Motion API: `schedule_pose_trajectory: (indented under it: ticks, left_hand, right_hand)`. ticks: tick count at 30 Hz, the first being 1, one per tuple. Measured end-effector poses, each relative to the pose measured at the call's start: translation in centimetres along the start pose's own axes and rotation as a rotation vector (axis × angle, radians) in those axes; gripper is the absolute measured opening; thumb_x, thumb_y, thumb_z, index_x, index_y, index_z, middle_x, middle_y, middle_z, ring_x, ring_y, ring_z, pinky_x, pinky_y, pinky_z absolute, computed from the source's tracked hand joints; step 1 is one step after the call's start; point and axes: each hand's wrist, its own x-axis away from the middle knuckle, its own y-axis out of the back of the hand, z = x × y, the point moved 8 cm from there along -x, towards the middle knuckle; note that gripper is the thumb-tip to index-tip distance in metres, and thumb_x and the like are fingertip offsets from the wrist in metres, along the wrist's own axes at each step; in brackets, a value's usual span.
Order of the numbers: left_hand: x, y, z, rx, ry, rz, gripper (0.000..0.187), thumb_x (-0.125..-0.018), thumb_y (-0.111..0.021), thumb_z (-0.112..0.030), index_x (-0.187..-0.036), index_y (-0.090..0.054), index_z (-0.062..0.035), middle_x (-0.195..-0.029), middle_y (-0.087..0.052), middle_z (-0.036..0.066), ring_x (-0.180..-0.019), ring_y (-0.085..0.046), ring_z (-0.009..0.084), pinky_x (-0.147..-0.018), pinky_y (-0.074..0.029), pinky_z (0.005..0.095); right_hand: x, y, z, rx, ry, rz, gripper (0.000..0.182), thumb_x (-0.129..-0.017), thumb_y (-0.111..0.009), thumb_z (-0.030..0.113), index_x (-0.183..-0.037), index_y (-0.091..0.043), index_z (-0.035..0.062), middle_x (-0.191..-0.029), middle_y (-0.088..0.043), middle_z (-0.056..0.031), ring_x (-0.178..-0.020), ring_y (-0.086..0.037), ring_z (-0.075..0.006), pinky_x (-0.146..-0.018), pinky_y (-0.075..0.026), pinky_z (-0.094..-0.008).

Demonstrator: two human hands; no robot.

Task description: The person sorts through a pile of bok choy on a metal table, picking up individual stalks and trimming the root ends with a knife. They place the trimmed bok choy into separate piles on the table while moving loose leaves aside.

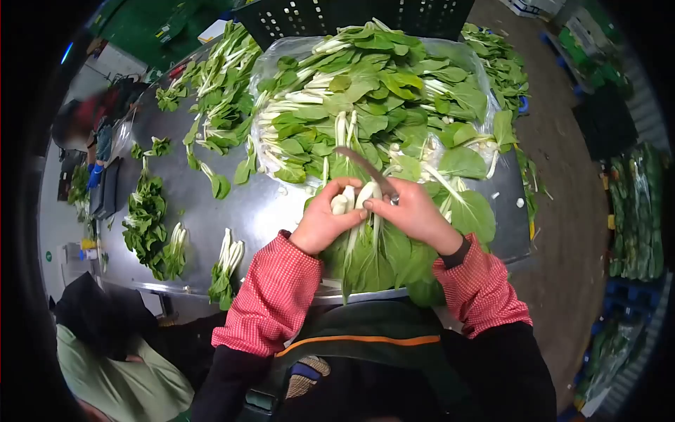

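My left hand (325, 219) is closed around the white stem ends of a small bunch of bok choy (376, 246), whose green leaves hang down toward me over the table edge. My right hand (420, 214) grips a knife (363, 166); its curved brownish blade points up and left across the stems. The right thumb also presses against a white stem next to the left fingers. Just beyond both hands lies a large heap of loose bok choy (373, 91) on clear plastic. Part of the knife handle is hidden in my right palm.
The metal table (169, 218) bears more bok choy bunches (228, 260) at the left. A dark perforated crate (358, 17) stands at the far edge. A person in a light green top (119, 373) is at lower left; another with blue gloves (95, 176) is farther off. Bagged greens (636, 214) stand right.
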Motion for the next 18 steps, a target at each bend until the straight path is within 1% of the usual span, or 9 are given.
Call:
schedule_pose_trajectory:
  ticks: [1,4,7,8,11,12,13,16,18]
  left_hand:
    - [0.1,0.0,0.2,-0.050,-0.017,0.031,0.038,-0.081,-0.070,-0.009,-0.116,-0.057,-0.0039,-0.098,-0.064,0.003,-0.087,-0.058,0.0093,-0.079,-0.049,0.0251]
    - [0.6,0.1,0.4,-0.231,-0.042,0.106,0.038,-0.079,-0.070,-0.008,-0.115,-0.058,-0.0035,-0.094,-0.066,0.008,-0.083,-0.061,0.0133,-0.076,-0.050,0.0275]
    - [2.4,1.7,-2.8,-0.525,-0.190,0.084,0.039,-0.076,-0.070,-0.007,-0.114,-0.060,-0.0067,-0.093,-0.067,0.013,-0.082,-0.065,0.0220,-0.077,-0.051,0.0311]
    - [3.2,3.2,-4.1,-0.665,-0.125,0.032,0.042,-0.073,-0.068,-0.003,-0.115,-0.060,-0.0094,-0.096,-0.066,0.016,-0.087,-0.065,0.0312,-0.079,-0.051,0.0346]
    - [5.8,10.1,-6.5,-1.078,-0.213,-0.245,0.044,-0.070,-0.068,0.000,-0.113,-0.061,-0.0093,-0.101,-0.066,0.017,-0.093,-0.064,0.0338,-0.079,-0.052,0.0393]
    - [6.8,12.7,-6.4,-1.288,-0.236,-0.365,0.046,-0.070,-0.065,0.003,-0.114,-0.060,-0.0093,-0.098,-0.066,0.016,-0.089,-0.063,0.0351,-0.077,-0.051,0.0413]
    - [7.9,15.6,-5.8,-1.442,-0.256,-0.459,0.048,-0.069,-0.064,0.003,-0.115,-0.059,-0.0101,-0.097,-0.065,0.015,-0.088,-0.061,0.0353,-0.075,-0.051,0.0417]
    - [10.7,25.1,0.6,-1.581,0.156,-0.588,0.054,-0.072,-0.073,-0.014,-0.122,-0.055,-0.0123,-0.106,-0.058,0.016,-0.101,-0.056,0.0354,-0.083,-0.049,0.0415]
    - [13.4,28.7,5.8,-1.482,0.470,-0.641,0.063,-0.071,-0.076,-0.027,-0.128,-0.051,-0.0137,-0.110,-0.056,0.017,-0.105,-0.054,0.0359,-0.087,-0.048,0.0435]
  right_hand:
    - [-0.1,-0.1,0.6,0.083,0.026,0.010,0.028,-0.081,-0.070,0.025,-0.095,-0.067,0.0010,-0.071,-0.061,-0.0085,-0.065,-0.059,-0.0177,-0.061,-0.046,-0.0309]
    - [-0.1,-0.3,1.8,0.366,0.093,0.095,0.028,-0.078,-0.072,0.025,-0.090,-0.066,0.0007,-0.069,-0.060,-0.0082,-0.061,-0.056,-0.0170,-0.058,-0.046,-0.0308]
    - [-0.2,-0.1,1.6,0.171,0.134,0.143,0.026,-0.076,-0.072,0.024,-0.085,-0.066,0.0005,-0.067,-0.060,-0.0087,-0.058,-0.056,-0.0179,-0.056,-0.045,-0.0317]
    - [-0.5,0.1,0.3,0.096,0.021,0.213,0.028,-0.077,-0.072,0.026,-0.090,-0.066,0.0015,-0.070,-0.062,-0.0094,-0.059,-0.057,-0.0197,-0.057,-0.046,-0.0320]
    - [-1.3,0.2,-1.0,0.235,-0.085,0.094,0.038,-0.076,-0.075,0.032,-0.099,-0.065,0.0031,-0.074,-0.063,-0.0117,-0.061,-0.060,-0.0210,-0.058,-0.048,-0.0323]
    - [-1.0,-1.0,-0.8,0.374,0.055,0.001,0.051,-0.077,-0.074,0.038,-0.112,-0.059,0.0049,-0.085,-0.063,-0.0130,-0.064,-0.063,-0.0246,-0.061,-0.051,-0.0339]
    - [-0.7,-3.3,-0.6,0.429,0.095,0.026,0.052,-0.078,-0.072,0.040,-0.114,-0.057,0.0058,-0.087,-0.062,-0.0130,-0.064,-0.063,-0.0256,-0.060,-0.051,-0.0353]
    - [0.6,-9.2,-0.7,0.607,0.189,0.128,0.051,-0.081,-0.068,0.043,-0.116,-0.054,0.0086,-0.089,-0.060,-0.0127,-0.063,-0.063,-0.0275,-0.056,-0.052,-0.0376]
    - [1.9,-12.3,-2.6,0.732,0.198,0.224,0.045,-0.082,-0.065,0.044,-0.111,-0.054,0.0106,-0.087,-0.058,-0.0120,-0.059,-0.062,-0.0270,-0.050,-0.051,-0.0367]
